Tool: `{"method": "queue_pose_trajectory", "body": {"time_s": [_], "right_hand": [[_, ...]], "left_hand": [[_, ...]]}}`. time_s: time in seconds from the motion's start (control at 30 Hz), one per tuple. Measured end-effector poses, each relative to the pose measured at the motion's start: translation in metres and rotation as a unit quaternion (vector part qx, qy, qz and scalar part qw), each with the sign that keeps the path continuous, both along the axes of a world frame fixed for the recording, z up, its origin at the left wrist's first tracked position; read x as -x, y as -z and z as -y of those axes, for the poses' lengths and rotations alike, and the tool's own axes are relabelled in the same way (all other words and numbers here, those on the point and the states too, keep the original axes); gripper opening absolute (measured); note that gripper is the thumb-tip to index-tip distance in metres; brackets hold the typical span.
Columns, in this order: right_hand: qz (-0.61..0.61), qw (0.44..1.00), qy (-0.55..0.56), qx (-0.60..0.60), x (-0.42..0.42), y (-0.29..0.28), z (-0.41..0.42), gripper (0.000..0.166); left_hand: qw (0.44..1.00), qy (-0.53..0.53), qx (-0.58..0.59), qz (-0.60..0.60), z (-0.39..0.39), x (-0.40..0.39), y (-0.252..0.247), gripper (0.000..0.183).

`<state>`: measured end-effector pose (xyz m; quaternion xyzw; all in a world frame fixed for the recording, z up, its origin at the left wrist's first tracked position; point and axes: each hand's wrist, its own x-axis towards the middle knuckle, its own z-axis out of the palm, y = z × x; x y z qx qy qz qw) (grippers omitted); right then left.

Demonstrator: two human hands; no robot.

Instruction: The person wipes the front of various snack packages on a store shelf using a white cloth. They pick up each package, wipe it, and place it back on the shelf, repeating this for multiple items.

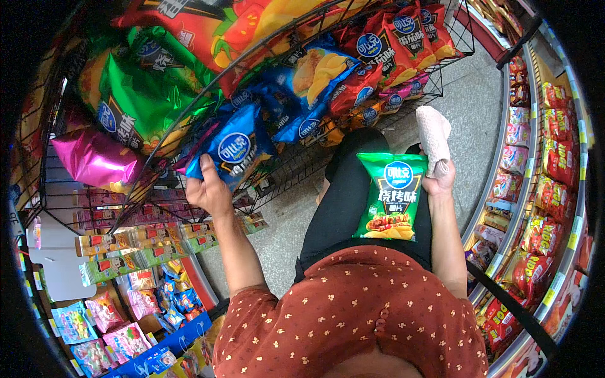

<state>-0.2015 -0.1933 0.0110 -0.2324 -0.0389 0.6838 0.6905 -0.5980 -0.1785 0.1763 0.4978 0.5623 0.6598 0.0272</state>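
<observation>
My left hand (208,189) grips the lower corner of a blue Copico chip bag (234,146) at the edge of a black wire rack (186,111). A pink-purple bag lies close behind that blue one. On the right, my right hand (439,182) holds a folded pale pink cloth (432,137) upright. A green Copico chip bag (393,198) rests on my lap just left of that hand, its front facing up; whether the fingers touch its edge I cannot tell. Larger green bags (146,101) and a pink metallic bag (94,158) sit in the rack.
Red chip bags (406,35) and more blue bags (316,75) fill the rack's far part. Curved shelves (529,156) with red snack bags stand at the right. Hanging snack strips (127,241) and candy bags (127,340) are at lower left. Grey floor (465,85) shows between.
</observation>
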Motion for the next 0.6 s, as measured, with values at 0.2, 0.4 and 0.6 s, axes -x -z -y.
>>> {"method": "queue_pose_trajectory", "body": {"time_s": [0.2, 0.4, 0.6], "right_hand": [[-0.021, 0.999, -0.025, -0.017, -0.005, 0.011, 0.0, 0.033], [0.0, 1.0, -0.009, 0.011, 0.0, 0.0, 0.002, 0.043], [-0.043, 0.999, 0.004, 0.03, 0.0, -0.004, 0.002, 0.04]], "left_hand": [[0.976, 0.152, 0.062, 0.142, 0.017, -0.035, -0.02, 0.015], [0.811, 0.299, 0.244, 0.439, 0.003, -0.12, 0.003, 0.02], [0.711, 0.424, 0.328, 0.456, 0.007, -0.194, 0.042, 0.017]]}}
